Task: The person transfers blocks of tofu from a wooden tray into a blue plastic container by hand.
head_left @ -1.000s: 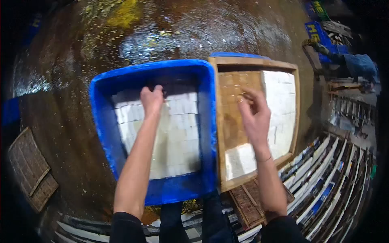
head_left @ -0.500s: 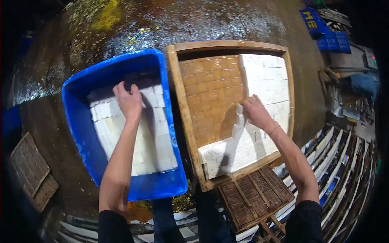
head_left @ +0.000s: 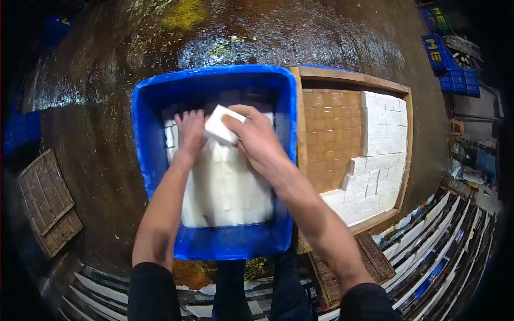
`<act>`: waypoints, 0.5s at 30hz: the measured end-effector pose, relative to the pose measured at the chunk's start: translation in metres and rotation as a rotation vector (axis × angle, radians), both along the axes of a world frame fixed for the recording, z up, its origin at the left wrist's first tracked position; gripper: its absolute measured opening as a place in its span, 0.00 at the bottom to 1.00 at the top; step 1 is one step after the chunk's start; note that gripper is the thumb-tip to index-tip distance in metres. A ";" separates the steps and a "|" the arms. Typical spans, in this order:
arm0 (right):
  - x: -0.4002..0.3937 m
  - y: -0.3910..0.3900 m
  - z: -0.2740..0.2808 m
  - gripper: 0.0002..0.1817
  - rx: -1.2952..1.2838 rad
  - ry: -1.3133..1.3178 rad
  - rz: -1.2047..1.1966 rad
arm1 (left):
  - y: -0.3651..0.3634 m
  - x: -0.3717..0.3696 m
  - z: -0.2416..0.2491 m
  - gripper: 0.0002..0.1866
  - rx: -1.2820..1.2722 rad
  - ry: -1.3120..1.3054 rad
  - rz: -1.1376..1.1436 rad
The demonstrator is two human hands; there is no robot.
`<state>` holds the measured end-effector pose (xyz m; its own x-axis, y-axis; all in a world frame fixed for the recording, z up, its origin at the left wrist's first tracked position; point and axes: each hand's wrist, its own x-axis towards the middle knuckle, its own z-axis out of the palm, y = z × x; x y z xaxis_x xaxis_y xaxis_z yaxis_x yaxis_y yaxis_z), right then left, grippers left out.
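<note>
My right hand [head_left: 257, 131] grips a white tofu block [head_left: 222, 125], thumb across its face, raised above the blue tub [head_left: 230, 247]. Close to its left, my left hand [head_left: 190, 131] reaches into the tub with fingers stretched out over the rows of white blocks [head_left: 227, 198] packed there. Right of the tub lies a wooden-framed tray [head_left: 353, 75] with a brown woven bottom [head_left: 332, 139]. White blocks [head_left: 383, 128] cover the tray's right side and near end, set edge to edge in a stepped outline.
A woven rack [head_left: 375, 257] lies under the tray's near edge. Slatted boards [head_left: 428, 251] stand in rows at lower right, and another woven panel [head_left: 48, 198] lies at left. Blue crates [head_left: 458, 80] sit at the upper right on the wet floor [head_left: 107, 176].
My right hand has moved left from the tray to over the tub and now holds a block. The view has shifted, so tub and tray appear further right.
</note>
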<state>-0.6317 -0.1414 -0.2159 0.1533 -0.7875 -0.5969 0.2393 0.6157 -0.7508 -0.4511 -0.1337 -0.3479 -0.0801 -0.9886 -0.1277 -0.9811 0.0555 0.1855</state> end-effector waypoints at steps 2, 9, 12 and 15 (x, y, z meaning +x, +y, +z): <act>0.050 -0.022 -0.056 0.18 0.100 -0.052 -0.184 | 0.019 0.003 -0.006 0.21 -0.133 0.011 -0.023; 0.031 -0.007 -0.036 0.25 -0.036 0.139 -0.187 | 0.025 -0.026 0.002 0.23 -0.330 0.241 0.229; -0.051 0.036 0.042 0.17 -0.416 0.550 0.092 | -0.001 -0.030 -0.015 0.15 -0.254 0.048 0.191; -0.167 0.052 0.050 0.16 -0.693 1.009 0.454 | -0.011 -0.040 -0.004 0.19 -0.004 0.045 0.170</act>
